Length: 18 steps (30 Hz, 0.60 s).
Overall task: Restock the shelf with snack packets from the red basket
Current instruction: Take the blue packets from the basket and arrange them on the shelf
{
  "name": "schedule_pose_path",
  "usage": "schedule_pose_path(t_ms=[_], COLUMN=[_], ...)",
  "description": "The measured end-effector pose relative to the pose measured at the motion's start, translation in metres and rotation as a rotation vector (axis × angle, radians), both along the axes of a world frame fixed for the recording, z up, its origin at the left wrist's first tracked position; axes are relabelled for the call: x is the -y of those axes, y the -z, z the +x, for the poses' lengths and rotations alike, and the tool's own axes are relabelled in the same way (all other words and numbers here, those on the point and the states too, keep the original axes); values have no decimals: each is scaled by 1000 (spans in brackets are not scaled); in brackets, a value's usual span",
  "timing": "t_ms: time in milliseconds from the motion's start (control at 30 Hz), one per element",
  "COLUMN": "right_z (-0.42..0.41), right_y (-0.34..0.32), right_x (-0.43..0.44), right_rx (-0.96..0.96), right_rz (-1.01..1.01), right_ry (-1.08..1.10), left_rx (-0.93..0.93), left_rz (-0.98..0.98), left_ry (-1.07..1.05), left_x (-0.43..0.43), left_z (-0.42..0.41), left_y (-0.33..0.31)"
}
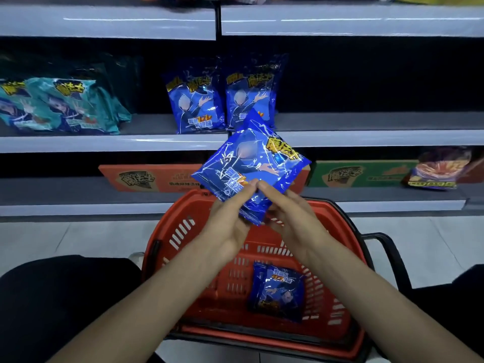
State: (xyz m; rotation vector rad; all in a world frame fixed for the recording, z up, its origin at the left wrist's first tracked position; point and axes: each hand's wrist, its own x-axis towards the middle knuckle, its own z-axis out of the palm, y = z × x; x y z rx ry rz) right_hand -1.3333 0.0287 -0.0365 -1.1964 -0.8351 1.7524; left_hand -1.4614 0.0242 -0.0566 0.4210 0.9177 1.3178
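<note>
— Both hands, left [230, 224] and right [290, 216], pinch a bunch of blue packets [251, 169] above the red basket [183, 231].
— Around them?
— Two blue packets [222, 100] stand on the shelf [104, 142] behind; one packet [277, 292] lies in the basket.

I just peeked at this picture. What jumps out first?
Shiny blue snack packets held up in the middle by the left hand and right hand. Below them sits a red basket with one more blue packet inside. Two matching packets stand on the shelf behind.
</note>
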Motion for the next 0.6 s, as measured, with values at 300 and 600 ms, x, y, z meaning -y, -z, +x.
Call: schedule_pose_path(t_ms=[300, 600], right_z=[-2, 14], right_y=[-10, -26], right_x=[-14, -44], right_rx=[9, 109], right_rz=[172, 295], right_ry=[38, -6], left_rx=[-176, -638], left_rz=[31, 148], left_ry=[37, -48], left_x=[5, -4], left_z=[-21, -78], left_y=[-9, -28])
